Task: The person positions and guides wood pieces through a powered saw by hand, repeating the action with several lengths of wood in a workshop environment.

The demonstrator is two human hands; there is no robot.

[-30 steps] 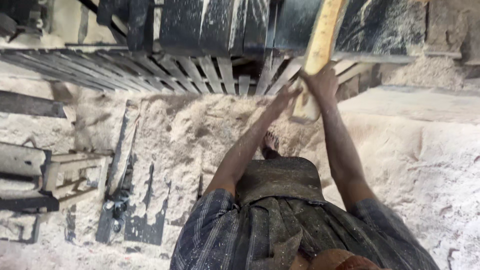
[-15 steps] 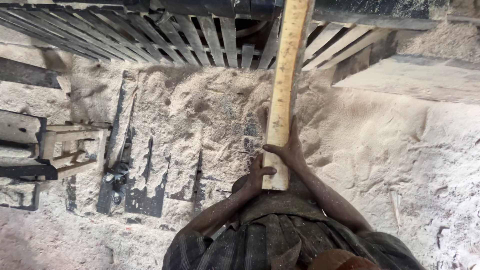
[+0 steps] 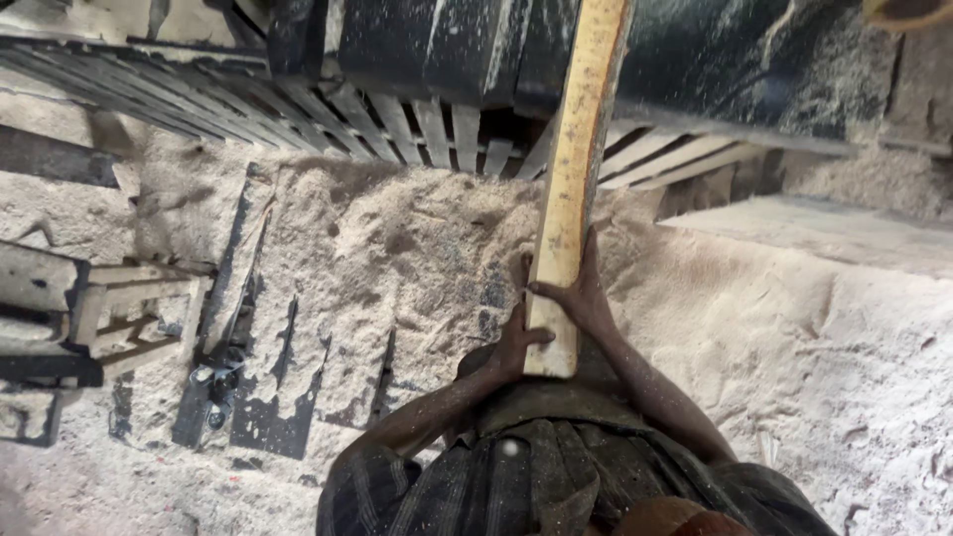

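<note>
Both hands hold the near end of a long yellowish wooden plank [image 3: 574,189], which stands in the middle of the view and reaches up toward the dark machine [image 3: 615,60] at the top. The left hand [image 3: 516,342] grips the plank from its left side, the fingers wrapped on the lower edge. The right hand [image 3: 581,288] presses on the right side, with the fingers closed around the wood. Under the plank lies a thick bed of sawdust [image 3: 397,258]. Wooden slats [image 3: 437,124] run below the machine, and a small wooden frame [image 3: 119,313] lies at the left.

Sawmill workshop, sawdust heaps [image 3: 417,248], slatted wood racks [image 3: 397,114]
</note>
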